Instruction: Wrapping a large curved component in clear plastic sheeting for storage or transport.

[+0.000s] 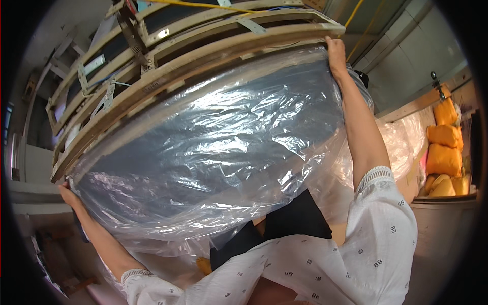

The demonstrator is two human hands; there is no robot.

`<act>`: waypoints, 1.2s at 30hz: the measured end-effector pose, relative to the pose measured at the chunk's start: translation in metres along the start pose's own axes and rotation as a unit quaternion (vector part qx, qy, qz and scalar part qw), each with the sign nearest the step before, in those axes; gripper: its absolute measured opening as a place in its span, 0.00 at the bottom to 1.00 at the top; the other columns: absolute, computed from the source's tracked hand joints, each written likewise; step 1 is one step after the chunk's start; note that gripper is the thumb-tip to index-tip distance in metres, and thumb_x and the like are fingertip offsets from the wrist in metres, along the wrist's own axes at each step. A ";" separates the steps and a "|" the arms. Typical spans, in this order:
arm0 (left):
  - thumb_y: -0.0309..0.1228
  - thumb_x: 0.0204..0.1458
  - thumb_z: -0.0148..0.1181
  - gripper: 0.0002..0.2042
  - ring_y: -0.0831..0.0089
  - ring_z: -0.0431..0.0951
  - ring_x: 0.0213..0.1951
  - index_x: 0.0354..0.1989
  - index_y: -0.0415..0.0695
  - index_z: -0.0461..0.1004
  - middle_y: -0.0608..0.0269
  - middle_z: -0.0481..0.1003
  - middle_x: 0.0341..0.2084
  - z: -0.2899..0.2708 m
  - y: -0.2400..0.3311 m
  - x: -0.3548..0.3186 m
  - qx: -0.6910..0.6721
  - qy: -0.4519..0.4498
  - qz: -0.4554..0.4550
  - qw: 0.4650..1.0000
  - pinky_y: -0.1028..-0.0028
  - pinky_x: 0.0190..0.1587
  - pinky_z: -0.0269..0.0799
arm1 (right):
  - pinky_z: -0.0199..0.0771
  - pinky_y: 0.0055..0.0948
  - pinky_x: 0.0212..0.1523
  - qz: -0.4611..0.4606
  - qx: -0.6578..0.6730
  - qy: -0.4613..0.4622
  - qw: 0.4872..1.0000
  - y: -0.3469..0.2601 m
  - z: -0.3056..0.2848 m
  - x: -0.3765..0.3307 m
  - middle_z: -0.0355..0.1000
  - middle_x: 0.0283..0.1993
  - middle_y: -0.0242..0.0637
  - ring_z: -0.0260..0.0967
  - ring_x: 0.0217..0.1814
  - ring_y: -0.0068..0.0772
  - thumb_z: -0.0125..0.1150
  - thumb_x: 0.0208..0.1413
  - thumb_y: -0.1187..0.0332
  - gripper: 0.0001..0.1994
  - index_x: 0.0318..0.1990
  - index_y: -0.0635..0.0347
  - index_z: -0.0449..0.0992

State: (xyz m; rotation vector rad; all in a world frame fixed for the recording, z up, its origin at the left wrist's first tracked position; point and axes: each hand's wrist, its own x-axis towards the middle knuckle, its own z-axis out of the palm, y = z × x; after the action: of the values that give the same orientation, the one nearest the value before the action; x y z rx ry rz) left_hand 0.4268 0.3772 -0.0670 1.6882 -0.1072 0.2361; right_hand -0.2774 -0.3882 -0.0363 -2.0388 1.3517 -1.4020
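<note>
A large dark grey panel is wrapped in crinkled clear plastic film (218, 137) and spans the middle of the head view. Its far long edge lies along a wooden frame (168, 61) with metal brackets. My left hand (69, 195) is closed at the film's left corner, close under the end of the frame. At the upper right corner my right hand (336, 53) is closed on the film's edge, just beneath the frame's right end. Both arms are stretched wide apart. The fingertips of each hand are partly hidden. Loose film hangs down in front of my body.
Yellow cords (353, 15) run past the frame's upper right. More clear plastic (406, 134) is bunched to the right of my right arm. Orange bundles (444, 142) are stacked on a ledge at the far right. A tiled wall (394, 56) stands behind.
</note>
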 end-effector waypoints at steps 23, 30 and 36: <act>0.37 0.47 0.60 0.17 0.69 0.71 0.32 0.40 0.36 0.71 0.57 0.70 0.37 0.333 0.316 -0.562 -0.017 -0.475 0.397 0.786 0.74 0.36 0.67 | 0.52 0.18 0.31 -0.102 0.226 -0.447 0.859 -0.176 -0.181 -0.129 0.54 0.24 0.23 0.51 0.29 0.16 0.55 0.53 0.63 0.11 0.25 0.60 0.66; 0.31 0.51 0.54 0.06 0.89 0.55 0.19 0.27 0.43 0.72 0.77 0.61 0.18 0.272 0.260 -0.544 -0.026 -0.587 0.031 0.809 0.84 0.20 0.47 | 0.65 0.33 0.29 -0.137 -0.067 -0.391 0.908 -0.030 -0.223 -0.151 0.71 0.26 0.36 0.68 0.30 0.36 0.55 0.49 0.65 0.08 0.27 0.59 0.75; 0.33 0.54 0.51 0.09 0.87 0.61 0.25 0.40 0.44 0.71 0.77 0.64 0.23 0.048 0.218 -0.404 0.131 -0.321 0.002 0.938 0.85 0.25 0.55 | 0.70 0.40 0.32 -0.123 -0.132 -0.501 0.846 0.029 -0.225 -0.264 0.73 0.28 0.36 0.71 0.34 0.41 0.55 0.44 0.64 0.05 0.26 0.50 0.77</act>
State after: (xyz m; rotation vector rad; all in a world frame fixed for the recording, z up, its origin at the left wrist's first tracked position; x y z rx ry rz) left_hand -0.0077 0.2743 0.0504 1.9761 -0.5871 -0.3231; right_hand -0.5028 -0.1301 -0.0965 -2.5725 0.8225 -0.0409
